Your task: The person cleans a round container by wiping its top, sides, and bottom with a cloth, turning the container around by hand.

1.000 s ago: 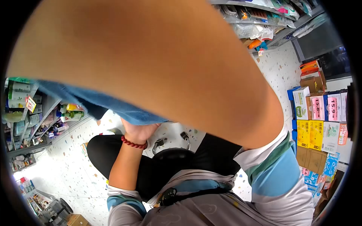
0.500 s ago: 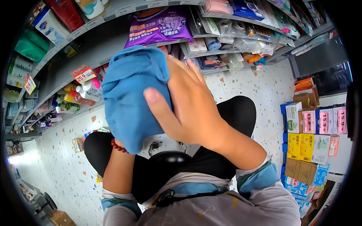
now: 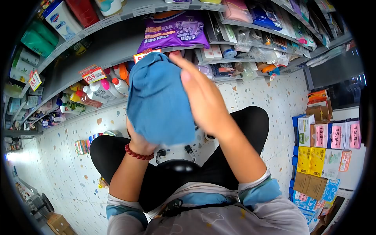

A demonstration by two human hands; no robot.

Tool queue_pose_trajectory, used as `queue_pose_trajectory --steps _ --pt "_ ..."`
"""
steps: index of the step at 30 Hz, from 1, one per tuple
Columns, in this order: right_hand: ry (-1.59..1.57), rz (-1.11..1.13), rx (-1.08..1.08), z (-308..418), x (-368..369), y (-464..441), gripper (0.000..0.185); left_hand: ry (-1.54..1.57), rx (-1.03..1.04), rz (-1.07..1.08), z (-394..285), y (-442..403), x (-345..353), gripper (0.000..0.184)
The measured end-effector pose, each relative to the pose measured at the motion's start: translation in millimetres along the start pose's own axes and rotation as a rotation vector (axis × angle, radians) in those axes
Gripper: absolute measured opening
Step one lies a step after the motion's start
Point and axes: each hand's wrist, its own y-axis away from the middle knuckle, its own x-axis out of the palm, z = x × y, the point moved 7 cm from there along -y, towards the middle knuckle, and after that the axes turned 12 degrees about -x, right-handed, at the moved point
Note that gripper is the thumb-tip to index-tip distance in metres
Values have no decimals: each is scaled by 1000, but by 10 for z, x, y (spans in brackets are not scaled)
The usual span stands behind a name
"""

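Observation:
A blue cloth (image 3: 160,102) is bunched up between my two hands in front of the shelves. My left hand (image 3: 140,139), with a red bead bracelet (image 3: 139,153) at the wrist, holds it from below and the left; the cloth covers most of those fingers. At the cloth's right edge is my right hand (image 3: 205,103), slightly blurred, thumb on the near face and fingers toward the upper edge. Whether anything is wrapped inside the cloth cannot be seen.
A purple detergent bag (image 3: 174,31) lies on the shelf ahead, above a row of bottles (image 3: 102,91). Stacked boxes (image 3: 313,154) with pink price tags stand at right. Between my knees is a black rounded seat (image 3: 178,165). A cardboard box (image 3: 58,223) sits lower left.
The cloth and my left hand have moved right. My right hand has turned more upright, its thumb shifting toward the cloth's right edge. More bottles and a price tag now show behind.

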Motion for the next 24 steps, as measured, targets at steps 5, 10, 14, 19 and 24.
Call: queue_pose_trajectory --steps 5,10,14,19,24 --pt "222 -83 -272 206 -27 214 39 49 2 -71 -17 24 -88 71" --pt "-323 123 119 -154 -38 -52 41 -115 -142 -73 47 87 -202 83" --pt "-467 225 233 -241 39 -40 44 -75 -115 -60 86 70 -108 73" --pt "-184 80 59 -169 28 243 48 22 -110 -102 104 55 -192 68" --pt "206 -105 -195 -60 26 493 57 183 -192 -205 154 55 -298 62"
